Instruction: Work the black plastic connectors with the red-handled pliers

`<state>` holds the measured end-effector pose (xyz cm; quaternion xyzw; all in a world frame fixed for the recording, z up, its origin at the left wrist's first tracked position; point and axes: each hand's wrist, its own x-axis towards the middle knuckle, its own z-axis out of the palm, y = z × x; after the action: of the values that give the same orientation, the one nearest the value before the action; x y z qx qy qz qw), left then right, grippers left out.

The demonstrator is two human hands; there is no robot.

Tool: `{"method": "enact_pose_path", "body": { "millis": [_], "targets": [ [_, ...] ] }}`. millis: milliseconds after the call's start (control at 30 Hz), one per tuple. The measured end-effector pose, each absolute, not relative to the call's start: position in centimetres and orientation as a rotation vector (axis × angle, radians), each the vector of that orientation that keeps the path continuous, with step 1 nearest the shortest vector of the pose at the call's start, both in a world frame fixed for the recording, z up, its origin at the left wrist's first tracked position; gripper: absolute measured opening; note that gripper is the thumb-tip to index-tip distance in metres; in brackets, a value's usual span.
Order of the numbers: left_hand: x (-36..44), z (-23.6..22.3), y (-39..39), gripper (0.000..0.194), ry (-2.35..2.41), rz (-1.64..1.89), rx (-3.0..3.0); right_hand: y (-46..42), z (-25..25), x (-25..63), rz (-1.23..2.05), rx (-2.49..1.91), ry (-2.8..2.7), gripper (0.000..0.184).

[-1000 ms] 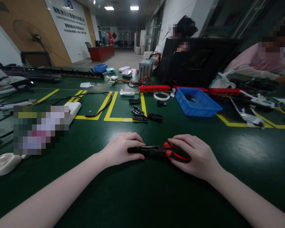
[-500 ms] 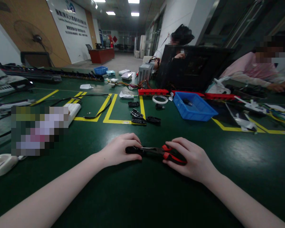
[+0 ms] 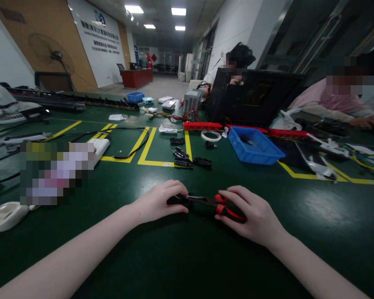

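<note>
Near the middle of the green table, my left hand (image 3: pixel 162 200) is closed around a small black part (image 3: pixel 178 199), gripping it between thumb and fingers; its exact kind I cannot make out. My right hand (image 3: pixel 252 209) holds long-nose pliers (image 3: pixel 210 201) with red and black handles. The pliers point left, and their tips meet the right end of the black part. Beyond my hands lie several similar-looking black pieces (image 3: pixel 183 162), beside yellow tape lines.
A blue bin (image 3: pixel 257 154) with a dark item inside stands behind my right hand. A white tape roll (image 3: pixel 211 136) lies left of it. Red strips (image 3: pixel 202 126) and a large black panel (image 3: pixel 252 93) are farther back. At left lies a white power strip (image 3: pixel 100 149). Two people sit across the table.
The view has tilted up slightly, so the scene sits lower. The black part looks turned a little in my left hand. The pliers stay at its right end.
</note>
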<state>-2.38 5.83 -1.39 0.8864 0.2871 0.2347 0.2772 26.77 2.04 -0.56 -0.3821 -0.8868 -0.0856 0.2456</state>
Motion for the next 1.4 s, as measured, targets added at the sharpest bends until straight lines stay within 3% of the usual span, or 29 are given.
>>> {"method": "enact_pose_path", "body": {
  "millis": [667,1000,1400],
  "targets": [
    [-2.2,-1.8,5.6,0.030,0.823,0.620,2.708,2.3,-1.0,27.2,-0.161,-1.000,-2.425,0.040],
    [-2.0,-1.5,5.5,0.045,0.970,0.554,2.687,2.3,-0.8,27.1,-0.164,-1.001,-2.412,0.039],
    [-1.6,-1.2,5.7,0.050,1.104,0.382,2.691,2.4,-0.8,27.2,-0.184,-0.993,-2.428,0.039]
  ]
}}
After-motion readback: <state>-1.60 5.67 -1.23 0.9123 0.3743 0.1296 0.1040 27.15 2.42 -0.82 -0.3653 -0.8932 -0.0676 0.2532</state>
